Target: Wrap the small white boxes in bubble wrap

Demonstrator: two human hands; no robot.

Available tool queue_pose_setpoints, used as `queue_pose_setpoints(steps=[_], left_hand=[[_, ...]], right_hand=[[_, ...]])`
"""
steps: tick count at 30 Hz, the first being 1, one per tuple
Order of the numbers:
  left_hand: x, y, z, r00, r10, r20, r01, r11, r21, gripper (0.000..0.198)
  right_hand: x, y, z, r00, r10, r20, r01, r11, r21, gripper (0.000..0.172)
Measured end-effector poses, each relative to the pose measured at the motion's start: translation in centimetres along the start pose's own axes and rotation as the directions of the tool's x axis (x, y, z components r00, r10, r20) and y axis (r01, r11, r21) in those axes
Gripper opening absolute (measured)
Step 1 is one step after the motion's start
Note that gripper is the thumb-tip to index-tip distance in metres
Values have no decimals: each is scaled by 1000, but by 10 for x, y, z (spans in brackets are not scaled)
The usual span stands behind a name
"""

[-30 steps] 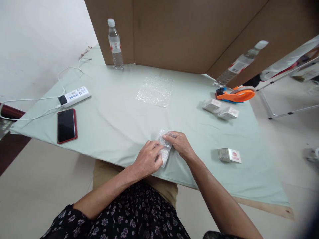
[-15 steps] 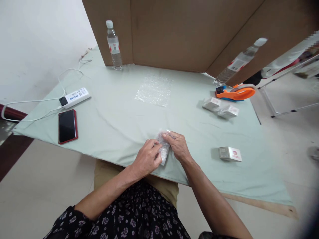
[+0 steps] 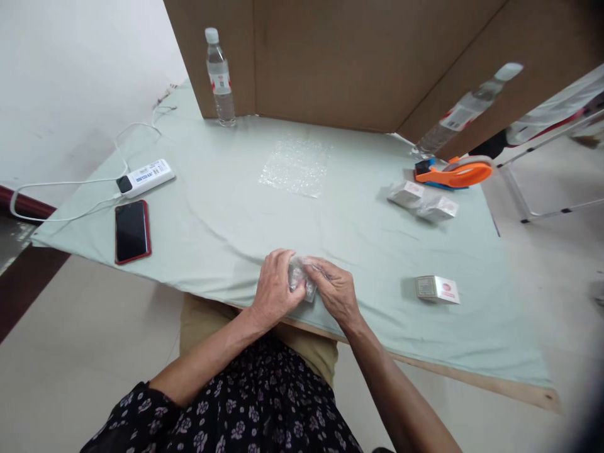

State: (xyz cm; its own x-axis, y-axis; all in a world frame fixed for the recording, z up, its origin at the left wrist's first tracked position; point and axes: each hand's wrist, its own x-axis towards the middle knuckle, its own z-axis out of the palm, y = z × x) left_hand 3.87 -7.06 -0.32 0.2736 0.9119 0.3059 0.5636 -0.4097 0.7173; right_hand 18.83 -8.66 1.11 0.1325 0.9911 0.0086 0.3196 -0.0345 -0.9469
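A small bundle of clear bubble wrap (image 3: 297,272) is held between my two hands at the near edge of the table; whatever lies inside it is hidden. My left hand (image 3: 276,286) grips its left side, fingers curled over the far edge and thumb on the near part. From the right, my right hand (image 3: 334,288) closes on it with the thumb pressed on top. Farther back, a flat sheet of bubble wrap (image 3: 297,167) lies on the cloth. To the right of my hands sits a small white printed box (image 3: 437,289).
Two wrapped boxes (image 3: 423,200) lie at the right beside an orange tape dispenser (image 3: 460,172). A phone (image 3: 133,231) and a cabled white power bank (image 3: 147,178) are at the left. Water bottles (image 3: 220,78) stand against a cardboard screen (image 3: 325,63) at the back.
My left hand has shifted up and round the left side of the bubble-wrap bundle, which now looks more compact and more covered. My right hand keeps its hold. The camera view has shifted slightly.
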Motion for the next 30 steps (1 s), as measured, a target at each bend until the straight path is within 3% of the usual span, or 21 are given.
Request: queue_pose_setpoints(steps=[2, 6, 10, 13, 17, 22, 30], left_hand=[[0, -2, 0, 1000, 4, 17, -4, 1000, -2, 54], [5, -8, -2, 992, 25, 125, -12, 995, -101, 37], [10, -13, -6, 982, 11, 190, 22, 985, -173, 28], [12, -16, -8, 985, 41, 170, -7, 981, -195, 25], [10, -18, -9, 982, 129, 138, -93, 965, -245, 25], [11, -17, -9, 981, 70, 182, -7, 946, -324, 23], [25, -14, -13, 944, -80, 320, 184, 933, -310, 13]], right_hand=[[-4, 5, 2, 996, -85, -8, 84, 995, -52, 27], [-11, 12, 3, 969, -244, -48, 231, 953, -198, 23], [-18, 14, 1, 940, -340, 4, 325, 895, -304, 25], [-26, 16, -4, 902, -426, 71, 424, 842, -333, 37], [-36, 27, -8, 835, -523, 172, 544, 738, -399, 70], [-32, 36, -7, 802, -562, 204, 586, 669, -458, 71], [-13, 26, -17, 847, -479, 231, 532, 764, -364, 68]])
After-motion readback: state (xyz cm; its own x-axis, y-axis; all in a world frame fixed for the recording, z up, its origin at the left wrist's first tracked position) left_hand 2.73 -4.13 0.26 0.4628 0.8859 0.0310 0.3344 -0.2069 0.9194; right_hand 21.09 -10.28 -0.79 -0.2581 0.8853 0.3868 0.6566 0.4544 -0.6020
